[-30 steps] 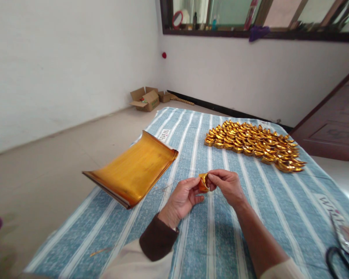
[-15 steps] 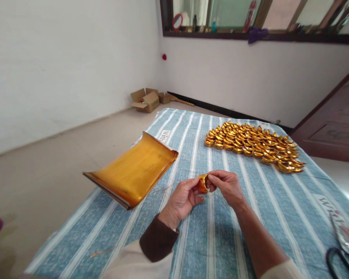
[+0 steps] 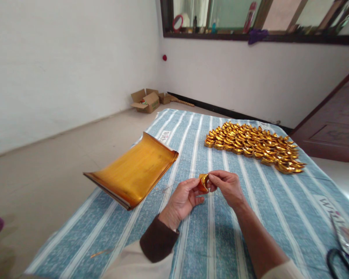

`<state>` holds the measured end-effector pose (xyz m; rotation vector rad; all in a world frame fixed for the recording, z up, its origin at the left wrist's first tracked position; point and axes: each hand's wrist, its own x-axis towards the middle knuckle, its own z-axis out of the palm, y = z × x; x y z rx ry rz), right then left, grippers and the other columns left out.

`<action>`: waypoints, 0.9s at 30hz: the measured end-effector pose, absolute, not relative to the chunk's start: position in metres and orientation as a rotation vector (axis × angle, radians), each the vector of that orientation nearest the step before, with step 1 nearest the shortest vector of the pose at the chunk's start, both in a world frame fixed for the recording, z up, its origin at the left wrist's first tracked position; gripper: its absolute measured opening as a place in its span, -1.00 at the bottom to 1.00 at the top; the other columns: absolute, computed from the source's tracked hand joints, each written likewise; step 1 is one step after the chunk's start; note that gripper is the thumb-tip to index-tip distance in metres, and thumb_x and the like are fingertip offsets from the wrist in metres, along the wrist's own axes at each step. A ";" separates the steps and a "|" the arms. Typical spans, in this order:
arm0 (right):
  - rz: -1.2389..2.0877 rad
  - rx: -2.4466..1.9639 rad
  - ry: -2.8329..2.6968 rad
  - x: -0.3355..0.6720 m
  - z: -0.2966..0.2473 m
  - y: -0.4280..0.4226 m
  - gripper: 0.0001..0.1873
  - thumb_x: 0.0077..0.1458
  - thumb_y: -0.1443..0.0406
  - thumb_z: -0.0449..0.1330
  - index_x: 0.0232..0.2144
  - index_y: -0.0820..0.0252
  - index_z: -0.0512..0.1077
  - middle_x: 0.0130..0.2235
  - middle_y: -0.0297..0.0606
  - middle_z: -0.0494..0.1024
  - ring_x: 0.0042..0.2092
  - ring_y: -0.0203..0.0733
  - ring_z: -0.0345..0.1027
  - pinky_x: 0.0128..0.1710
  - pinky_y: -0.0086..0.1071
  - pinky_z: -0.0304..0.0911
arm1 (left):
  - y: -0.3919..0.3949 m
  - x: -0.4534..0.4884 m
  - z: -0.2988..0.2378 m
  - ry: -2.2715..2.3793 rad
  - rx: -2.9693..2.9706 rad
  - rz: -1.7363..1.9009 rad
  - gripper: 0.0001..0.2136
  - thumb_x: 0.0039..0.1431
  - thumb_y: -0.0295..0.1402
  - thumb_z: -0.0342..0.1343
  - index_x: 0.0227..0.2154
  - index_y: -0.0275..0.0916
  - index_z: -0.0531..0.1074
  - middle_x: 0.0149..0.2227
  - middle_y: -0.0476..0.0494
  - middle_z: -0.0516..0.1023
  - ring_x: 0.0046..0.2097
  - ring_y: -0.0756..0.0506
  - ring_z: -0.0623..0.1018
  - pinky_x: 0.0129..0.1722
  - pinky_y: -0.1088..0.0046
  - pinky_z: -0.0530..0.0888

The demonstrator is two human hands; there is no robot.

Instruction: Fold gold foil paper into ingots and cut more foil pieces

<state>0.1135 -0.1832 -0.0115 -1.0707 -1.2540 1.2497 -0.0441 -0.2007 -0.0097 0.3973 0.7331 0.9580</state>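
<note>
My left hand (image 3: 182, 200) and my right hand (image 3: 227, 187) meet above a blue striped cloth (image 3: 221, 232). Both pinch a small folded piece of gold foil paper (image 3: 203, 183) between thumbs and fingertips. A stack of flat gold foil sheets (image 3: 133, 170) lies to the left of my hands, its far end curled up. Beyond my hands, at the far right of the cloth, lies a spread of several folded gold ingots (image 3: 253, 145).
Black-handled scissors (image 3: 341, 259) and a scrap of paper lie at the cloth's right near edge. Open cardboard boxes (image 3: 147, 100) sit on the floor in the far corner. A dark wooden door (image 3: 334, 124) stands at the right, and a window ledge holds clutter above.
</note>
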 end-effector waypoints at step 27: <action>1.322 -1.146 -1.253 0.092 -0.021 -0.186 -0.63 -0.11 0.04 0.33 -0.40 0.24 0.51 -0.62 -0.40 0.44 -0.63 -0.36 0.27 -0.62 -0.48 0.18 | -0.199 -0.040 -0.014 0.809 0.308 1.293 -0.94 0.07 -0.47 0.22 -0.36 -0.33 0.53 -0.33 -0.13 0.57 -0.32 0.00 0.54 -0.45 0.59 0.47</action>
